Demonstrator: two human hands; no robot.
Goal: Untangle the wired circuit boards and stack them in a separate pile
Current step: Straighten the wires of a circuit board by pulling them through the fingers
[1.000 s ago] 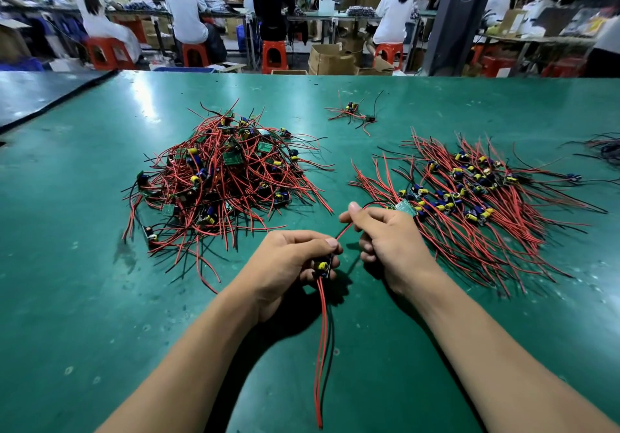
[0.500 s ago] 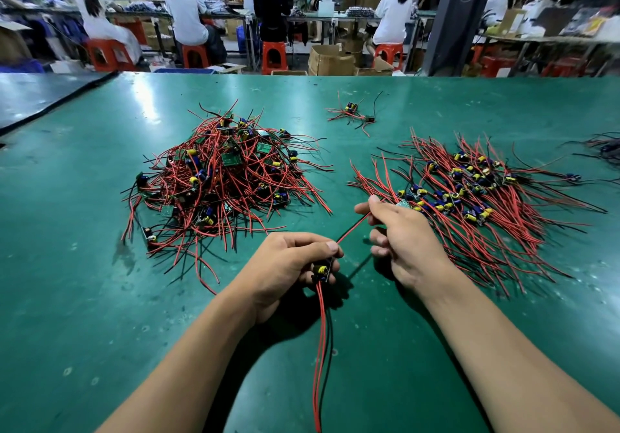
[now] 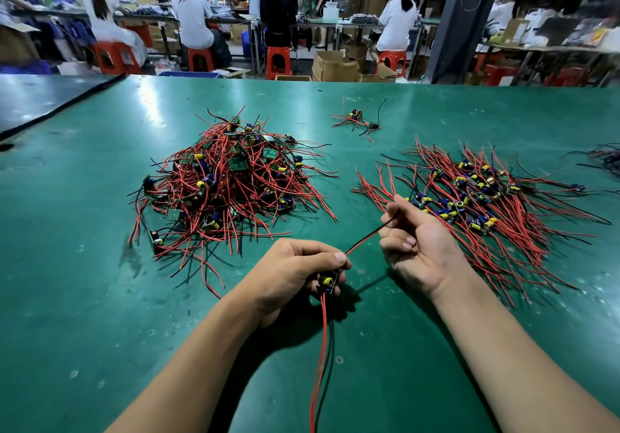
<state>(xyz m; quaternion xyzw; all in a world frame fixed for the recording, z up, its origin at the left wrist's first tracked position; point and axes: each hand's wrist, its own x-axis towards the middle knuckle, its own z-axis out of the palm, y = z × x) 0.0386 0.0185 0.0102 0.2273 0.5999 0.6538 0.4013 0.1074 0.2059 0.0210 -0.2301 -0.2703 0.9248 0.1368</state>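
My left hand (image 3: 295, 273) grips a small wired circuit board (image 3: 327, 283) with a yellow-topped capacitor; red and black wires hang from it toward me. From the board, one red and black wire (image 3: 364, 239) runs up to my right hand (image 3: 419, 246), which pinches it between thumb and fingers. A tangled heap of boards and red wires (image 3: 228, 184) lies to the left. The sorted pile (image 3: 479, 201), its wires fanned out in rows, lies to the right just beyond my right hand.
The green table mat (image 3: 84, 298) covers the whole bench. A small separate cluster of boards (image 3: 357, 119) lies farther back. More wires (image 3: 607, 159) show at the right edge. Seated and standing people and red stools are beyond the table's far edge.
My right hand has slid along the wire, up and to the right, drawing it straight away from the board. My left hand has stayed in place holding the board.
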